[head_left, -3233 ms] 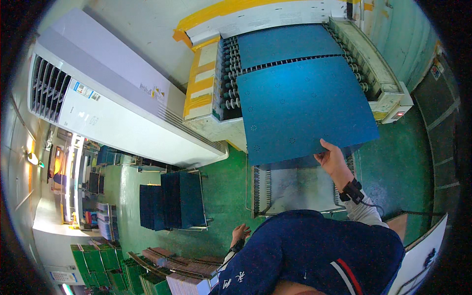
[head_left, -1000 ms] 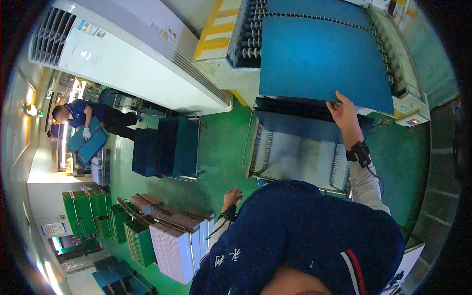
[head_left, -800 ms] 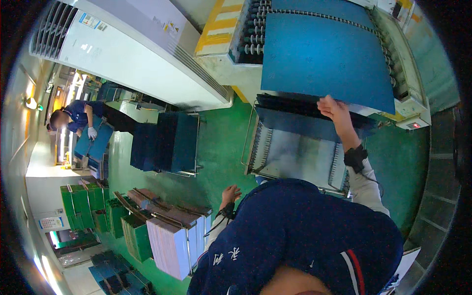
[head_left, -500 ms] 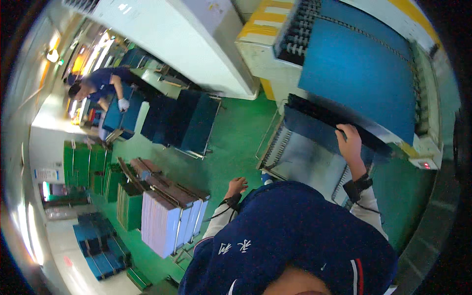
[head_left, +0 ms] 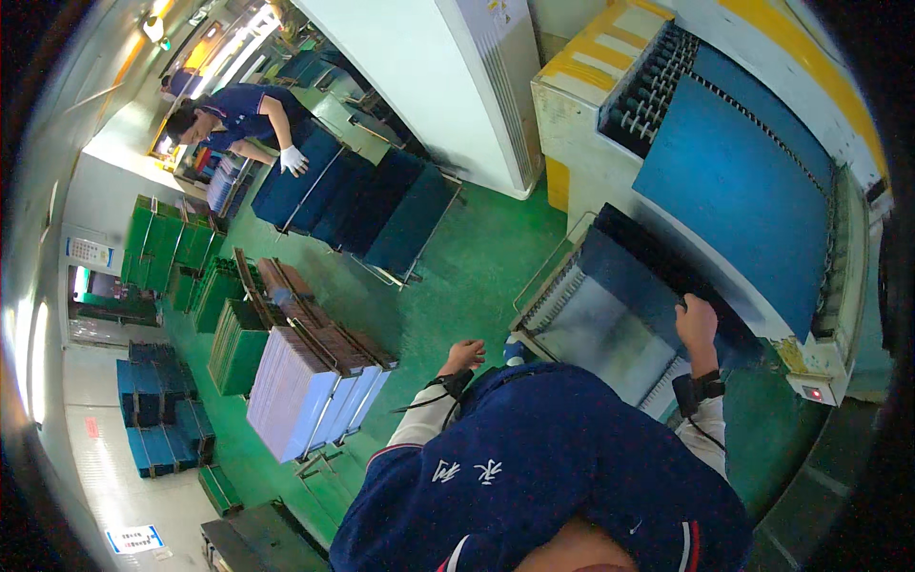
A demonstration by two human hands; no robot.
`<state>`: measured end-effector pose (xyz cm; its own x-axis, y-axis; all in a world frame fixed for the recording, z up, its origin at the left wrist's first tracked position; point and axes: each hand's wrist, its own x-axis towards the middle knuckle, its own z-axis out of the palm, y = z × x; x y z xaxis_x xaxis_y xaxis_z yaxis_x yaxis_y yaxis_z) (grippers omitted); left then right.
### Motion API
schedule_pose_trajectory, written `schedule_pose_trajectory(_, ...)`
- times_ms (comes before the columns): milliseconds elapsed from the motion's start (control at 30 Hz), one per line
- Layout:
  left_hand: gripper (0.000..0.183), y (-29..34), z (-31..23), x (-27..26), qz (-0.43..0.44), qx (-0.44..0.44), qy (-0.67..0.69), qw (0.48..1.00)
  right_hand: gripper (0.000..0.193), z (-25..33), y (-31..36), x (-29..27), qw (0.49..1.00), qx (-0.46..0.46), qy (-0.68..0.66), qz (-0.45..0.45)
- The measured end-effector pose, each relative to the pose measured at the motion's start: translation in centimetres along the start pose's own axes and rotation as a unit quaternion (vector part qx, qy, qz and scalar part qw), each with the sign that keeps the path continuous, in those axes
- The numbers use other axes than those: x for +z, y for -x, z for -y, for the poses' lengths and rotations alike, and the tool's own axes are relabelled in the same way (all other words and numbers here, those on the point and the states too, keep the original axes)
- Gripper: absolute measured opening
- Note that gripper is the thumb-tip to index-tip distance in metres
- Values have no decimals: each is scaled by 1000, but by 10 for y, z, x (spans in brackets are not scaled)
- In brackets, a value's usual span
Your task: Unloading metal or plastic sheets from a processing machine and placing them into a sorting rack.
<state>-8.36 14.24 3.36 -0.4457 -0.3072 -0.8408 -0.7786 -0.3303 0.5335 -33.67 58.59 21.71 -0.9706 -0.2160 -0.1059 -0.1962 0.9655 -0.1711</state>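
First, left of the left hand (head_left: 464, 357), stand pale boards (head_left: 286, 405); that hand is loosely half-curled, apparently empty. Between the hands, a slotted rack (head_left: 554, 303) bears dark panels (head_left: 624, 267). The right hand (head_left: 699, 324) curls its fingers at their edge, grip indeterminable. Ahead of it, a blue panel (head_left: 739, 195) lies on a roller conveyor (head_left: 648, 107).

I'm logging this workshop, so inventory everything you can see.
Roller machine: one, cream, upper right
Sheets: two, blue, on roller machine
Slotted rack: one, grey, below machine
Dark boards: several, blackish, in rack
Tall appliance: one, white, top centre
Navy boards: many, navy, upper left
Green boards: many, green, left
Lilac boards: many, lilac, lower left
Blue boards: many, blue, far left
Co-worker: at least one, navy shirt, upper left
Floor: one, green, throughout
Wrist devices: two, black, on wrists
Left hand: one, bare, lower centre
Right hand: one, bare, at dark boards
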Motion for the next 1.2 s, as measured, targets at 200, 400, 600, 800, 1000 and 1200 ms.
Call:
schedule_pose_trajectory(200,39,-1,4,-3,0,16,11,1000,34,-2,-18,-1,997,5,31,76)
schedule_pose_trajectory(400,40,3,10,-3,-28,4,2,1000,31,9,-15,-4,996,54,11,75)
schedule_pose_trajectory(600,40,0,17,-10,-18,4,19,1000,39,18,-12,-15,995,63,15,70)
schedule_pose_trajectory(800,39,-2,21,-21,-2,27,14,1000,41,17,-18,-10,991,83,-1,108)
schedule_pose_trajectory(1000,37,4,5,-25,-44,26,-21,998,39,7,-16,4,999,39,-10,37)
schedule_pose_trajectory(1200,30,6,-2,-30,-48,29,21,998,43,22,-14,-8,996,80,8,43)
